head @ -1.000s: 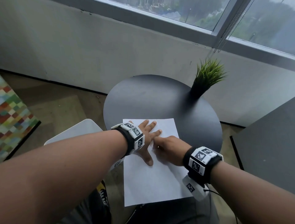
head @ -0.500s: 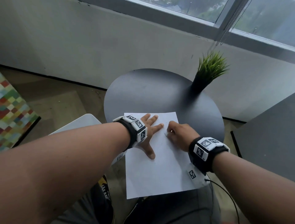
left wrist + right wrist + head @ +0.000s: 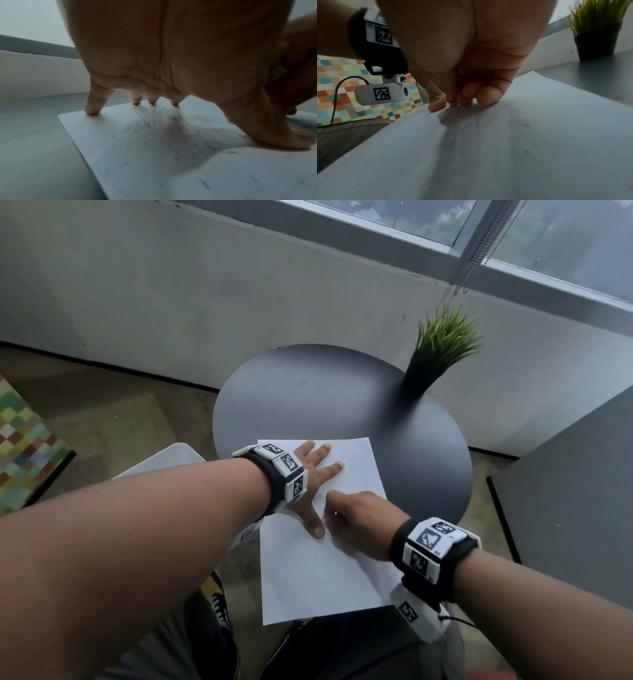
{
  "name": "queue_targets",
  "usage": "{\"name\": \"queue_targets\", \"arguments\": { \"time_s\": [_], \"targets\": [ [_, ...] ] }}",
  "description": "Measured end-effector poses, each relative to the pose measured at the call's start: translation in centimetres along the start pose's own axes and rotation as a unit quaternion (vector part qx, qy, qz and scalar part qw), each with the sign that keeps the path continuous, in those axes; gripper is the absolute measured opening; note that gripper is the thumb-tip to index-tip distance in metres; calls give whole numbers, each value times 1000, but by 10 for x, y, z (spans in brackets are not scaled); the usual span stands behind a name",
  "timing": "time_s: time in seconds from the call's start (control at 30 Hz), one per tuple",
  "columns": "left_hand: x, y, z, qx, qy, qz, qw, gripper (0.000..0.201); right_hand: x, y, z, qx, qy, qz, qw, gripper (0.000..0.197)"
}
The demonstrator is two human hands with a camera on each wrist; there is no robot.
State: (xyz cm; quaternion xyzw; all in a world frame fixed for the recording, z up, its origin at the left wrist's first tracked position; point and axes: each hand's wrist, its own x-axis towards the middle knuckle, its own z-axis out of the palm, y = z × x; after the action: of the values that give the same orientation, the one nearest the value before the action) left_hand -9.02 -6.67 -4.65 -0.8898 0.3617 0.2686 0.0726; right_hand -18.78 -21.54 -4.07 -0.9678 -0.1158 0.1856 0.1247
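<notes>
A white paper sheet (image 3: 318,577) with faint pencil lines (image 3: 154,121) lies on the round black table (image 3: 308,392), its near end hanging over the table's edge. My left hand (image 3: 313,477) lies on the sheet's far left part with fingers spread and straight, the fingertips (image 3: 92,112) and thumb pressing it down. My right hand (image 3: 356,518) sits just right of the left thumb, knuckles up. Its thumb and curled fingertips (image 3: 436,105) meet at the paper and pinch something small that I cannot make out.
A green plant in a black pot (image 3: 435,350) stands at the table's far right edge. A white seat (image 3: 164,457) is left of the table, a chequered coloured surface (image 3: 20,446) far left, a grey block (image 3: 582,491) at right, and a wall under the window behind.
My right hand slid away along the paper, then back toward me, and is now beside the left thumb. The left hand has stayed pressed on the sheet.
</notes>
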Motion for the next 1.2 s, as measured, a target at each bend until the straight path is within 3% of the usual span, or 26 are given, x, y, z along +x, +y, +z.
{"name": "queue_targets", "arguments": {
  "time_s": [0.1,0.17,0.33,0.5,0.63,0.7,0.83,1.0,1.1,1.2],
  "targets": [
    [3,1,1,-5,-4,-2,1000,139,10,27,-11,18,42,113,993,12],
    [3,0,1,-6,-6,-2,1000,139,11,35,-12,26,72,151,986,14],
    [3,-1,0,2,-8,4,1000,139,-8,4,2,-12,-5,1,1000,11],
    [4,-1,1,-10,-6,1,1000,139,2,38,-14,51,61,161,984,14],
    [4,-3,-1,-1,-8,10,1000,140,-3,6,-1,-11,11,45,999,14],
    [4,-3,-2,3,-9,14,1000,139,-2,3,1,-8,1,27,1000,13],
    [0,-1,0,-9,5,6,1000,132,10,32,-14,76,42,165,983,15],
    [-13,-5,11,-23,27,-5,999,122,12,40,-20,70,57,209,974,14],
    [-13,-10,17,-18,24,-4,1000,128,9,22,-14,20,54,170,984,15],
    [-10,-11,17,-15,24,6,1000,129,2,-9,1,-23,14,34,999,14]
  ]
}}
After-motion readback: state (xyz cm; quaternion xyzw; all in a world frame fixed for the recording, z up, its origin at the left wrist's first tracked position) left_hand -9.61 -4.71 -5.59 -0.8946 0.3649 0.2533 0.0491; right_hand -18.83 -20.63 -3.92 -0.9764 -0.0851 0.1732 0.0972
